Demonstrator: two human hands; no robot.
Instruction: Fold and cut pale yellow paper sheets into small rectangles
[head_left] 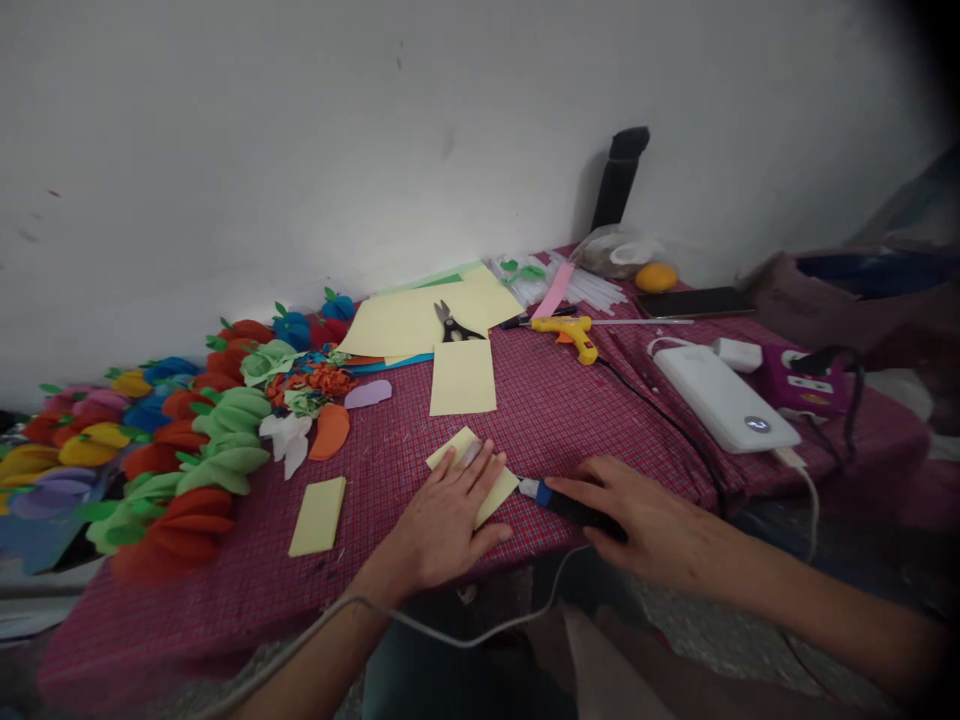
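My left hand (pixel 450 510) lies flat with fingers stretched out on a small pale yellow piece of paper (pixel 499 495), pressing it to the table. In my right hand (pixel 637 510) is a black and blue stapler (pixel 570 505), its silvery nose at the right corner of that paper. My fingers hide part of both. Just beyond, a yellow rectangle of paper (pixel 463 378) lies near the black-handled scissors (pixel 454 325). A small yellow paper stack (pixel 317 516) rests left of my left hand.
Colourful paper pumpkins (pixel 225 440) crowd the left side beside paper scraps (pixel 311 382). Large yellow sheets (pixel 401 318) lie at the back. A yellow glue gun (pixel 574 335), a white power bank (pixel 724 400) and a purple socket block (pixel 806 385) sit right. A white cable (pixel 450 640) crosses in front.
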